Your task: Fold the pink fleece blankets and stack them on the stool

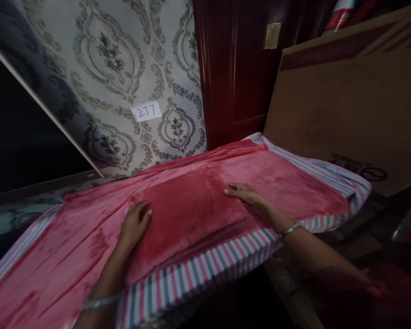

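Observation:
A folded piece of red plush cloth (188, 205) lies between my hands, darker than the pink plush blanket (65, 246) under it. My left hand (134, 224) rests at the cloth's left edge, thumb apart from the fingers and pointing inward. At the cloth's right edge, my right hand (243, 194) touches the top with its fingers stretched out to the left. Neither hand plainly grips anything. Beneath the blanket, a striped sheet (198, 274) in pink, white and grey-blue hangs over the near edge.
Patterned wallpaper (116, 64) with a paper label (146, 111) reading 277 rises behind. A dark red wooden panel (233, 68) stands beside it. A large cardboard box (349, 100) leans at the right. A dark flat panel (23, 119) is at the left.

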Demonstrator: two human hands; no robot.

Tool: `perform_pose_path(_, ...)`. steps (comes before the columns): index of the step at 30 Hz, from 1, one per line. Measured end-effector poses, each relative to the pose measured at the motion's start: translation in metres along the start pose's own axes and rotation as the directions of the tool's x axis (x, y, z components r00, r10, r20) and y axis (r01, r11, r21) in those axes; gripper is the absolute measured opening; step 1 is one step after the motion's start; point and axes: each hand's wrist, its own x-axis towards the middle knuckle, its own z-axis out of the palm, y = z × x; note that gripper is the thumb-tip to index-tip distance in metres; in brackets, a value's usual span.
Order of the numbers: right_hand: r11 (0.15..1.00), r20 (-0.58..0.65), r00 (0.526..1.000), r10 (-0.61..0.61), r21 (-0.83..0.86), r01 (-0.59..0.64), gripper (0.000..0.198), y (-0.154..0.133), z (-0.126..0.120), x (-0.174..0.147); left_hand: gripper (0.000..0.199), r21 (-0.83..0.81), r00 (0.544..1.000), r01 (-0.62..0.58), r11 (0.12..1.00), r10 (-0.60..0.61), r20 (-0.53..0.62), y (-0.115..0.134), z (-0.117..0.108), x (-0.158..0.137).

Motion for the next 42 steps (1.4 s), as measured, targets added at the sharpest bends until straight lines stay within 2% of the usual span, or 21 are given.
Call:
perform_pose_path(3,0.999,0.034,0.999,-0.002,-0.035,0.003,0.046,0.005,-0.004,-0.023,0.049,0.057,0.98,-0.192,0.98,0.188,0.061,0.028,0.007,-0.047)
perform_pose_path(5,0.997,0.016,0.999,-0.035,-0.072,0.036,0.055,0.015,-0.007,-0.029,0.05,0.11,0.973,-0.212,0.971,0.199,0.115,0.04,0.011,-0.065)
perform_pose_path(7,0.992,-0.041,0.997,-0.066,-0.115,0.061,0.06,0.027,-0.008,-0.031,0.051,0.145,0.975,-0.185,0.972,0.164,0.15,0.045,0.015,-0.072)
perform_pose_path(11,0.993,-0.118,0.992,-0.039,-0.119,0.025,0.056,0.043,-0.008,-0.037,0.052,0.153,0.977,-0.163,0.975,0.137,0.165,0.044,0.017,-0.069)
perform_pose_path(14,0.995,-0.178,0.984,-0.023,-0.102,0.005,0.054,0.046,-0.008,-0.046,0.053,0.151,0.97,-0.203,0.968,0.178,0.163,0.043,0.012,-0.073)
perform_pose_path(16,0.994,-0.211,0.977,-0.034,-0.11,0.011,0.058,0.045,-0.009,-0.054,0.055,0.149,0.954,-0.277,0.949,0.253,0.162,0.042,0.006,-0.083)
perform_pose_path(19,0.991,-0.199,0.98,-0.011,-0.13,-0.015,0.064,0.046,-0.009,-0.067,0.065,0.178,0.918,-0.389,0.904,0.364,0.157,0.039,-0.003,-0.108)
perform_pose_path(22,0.984,-0.191,0.982,-0.007,-0.176,-0.027,0.064,0.052,-0.008,-0.077,0.067,0.26,0.918,-0.396,0.881,0.379,0.113,0.028,-0.009,-0.132)
perform_pose_path(27,0.922,-0.217,0.956,-0.199,-0.371,0.108,0.067,0.065,-0.006,-0.085,0.071,0.327,0.942,-0.316,0.891,0.335,-0.002,0.001,-0.011,-0.153)
perform_pose_path(30,0.842,-0.188,0.931,-0.313,-0.509,0.18,0.081,0.069,-0.002,-0.091,0.074,0.288,0.939,-0.32,0.902,0.343,-0.031,-0.002,-0.011,-0.157)
perform_pose_path(32,0.785,-0.166,0.908,-0.385,-0.576,0.228,0.084,0.07,0.001,-0.095,0.074,0.269,0.938,-0.319,0.909,0.343,-0.047,0.001,-0.012,-0.157)
perform_pose_path(37,0.683,-0.166,0.835,-0.525,-0.668,0.296,0.057,0.077,0.01,-0.099,0.074,0.209,0.94,-0.31,0.927,0.332,-0.078,0.007,-0.014,-0.159)
perform_pose_path(40,0.669,-0.23,0.782,-0.579,-0.683,0.294,0.045,0.082,0.014,-0.097,0.074,0.227,0.943,-0.282,0.932,0.313,-0.115,0.006,-0.013,-0.16)
perform_pose_path(42,0.668,-0.256,0.762,-0.595,-0.684,0.292,0.047,0.083,0.016,-0.095,0.074,0.244,0.952,-0.241,0.94,0.277,-0.128,0.005,-0.011,-0.16)
